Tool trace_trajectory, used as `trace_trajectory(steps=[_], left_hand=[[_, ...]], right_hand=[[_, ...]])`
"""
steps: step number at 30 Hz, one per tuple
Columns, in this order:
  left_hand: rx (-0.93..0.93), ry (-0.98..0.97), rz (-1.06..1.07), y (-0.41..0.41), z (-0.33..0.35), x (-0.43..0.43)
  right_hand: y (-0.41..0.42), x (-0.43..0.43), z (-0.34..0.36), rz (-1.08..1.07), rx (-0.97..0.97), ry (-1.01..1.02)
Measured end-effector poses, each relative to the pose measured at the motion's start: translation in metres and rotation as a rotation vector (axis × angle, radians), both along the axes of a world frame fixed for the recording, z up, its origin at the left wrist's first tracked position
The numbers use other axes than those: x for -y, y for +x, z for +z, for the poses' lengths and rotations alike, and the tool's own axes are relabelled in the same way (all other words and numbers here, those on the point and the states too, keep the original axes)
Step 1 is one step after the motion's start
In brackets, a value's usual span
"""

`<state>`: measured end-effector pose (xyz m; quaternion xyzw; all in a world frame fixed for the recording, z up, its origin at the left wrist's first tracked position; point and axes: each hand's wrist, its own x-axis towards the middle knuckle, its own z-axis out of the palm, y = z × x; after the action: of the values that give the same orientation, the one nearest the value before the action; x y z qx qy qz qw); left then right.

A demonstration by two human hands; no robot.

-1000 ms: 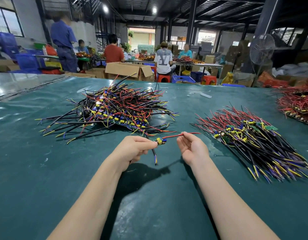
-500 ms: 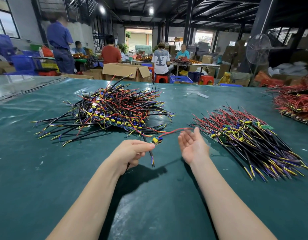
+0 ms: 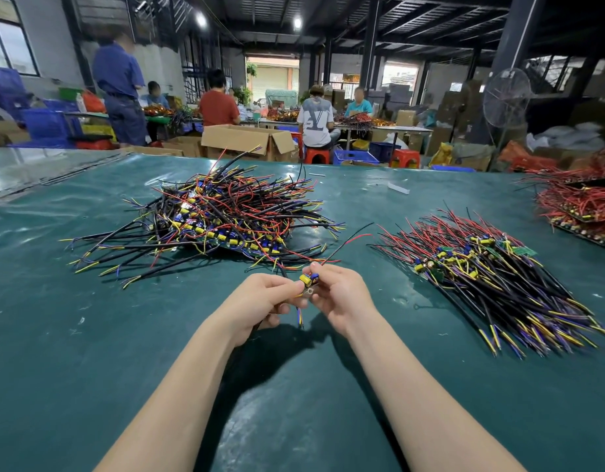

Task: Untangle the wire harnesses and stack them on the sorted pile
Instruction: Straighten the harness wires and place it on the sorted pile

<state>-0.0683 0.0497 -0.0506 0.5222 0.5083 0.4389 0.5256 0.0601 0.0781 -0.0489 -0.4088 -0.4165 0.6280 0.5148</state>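
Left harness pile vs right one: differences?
Order: wires in the left pile cross and stick out every way; in the right pile they lie roughly parallel.
Ends: the left pile's yellow-blue tips fan out on several sides; the right pile's gather at its near end, with red leads at the far end.
Shared: black, red, yellow and blue wires with small yellow and blue components, on the green table.

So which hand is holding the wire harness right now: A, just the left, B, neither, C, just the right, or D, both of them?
D: the left hand and the right hand both pinch the wire harness between their fingertips, above the table.
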Motion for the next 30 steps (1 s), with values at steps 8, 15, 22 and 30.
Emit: trace_trajectory(steps=[8, 15, 22, 30], left_hand=[[0.049, 0.083, -0.048, 0.004, -0.001, 0.002], [0.037, -0.087, -0.274, 0.003, 0.001, 0.005], [0.537, -0.139, -0.02, -0.001, 0.008, -0.004], [0.844, 0.074, 0.38, 0.0, 0.009, -0.011]], right_hand=[[0.012, -0.01, -0.003, -0.17, 0.002, 0.128], [0.051, -0.031, -0.01, -0.432, -0.142, -0.035], [0.047, -0.027, -0.005, -0.411, -0.09, -0.119], [-0.026, 0.018, -0.004, 0.46, 0.505, 0.077]])
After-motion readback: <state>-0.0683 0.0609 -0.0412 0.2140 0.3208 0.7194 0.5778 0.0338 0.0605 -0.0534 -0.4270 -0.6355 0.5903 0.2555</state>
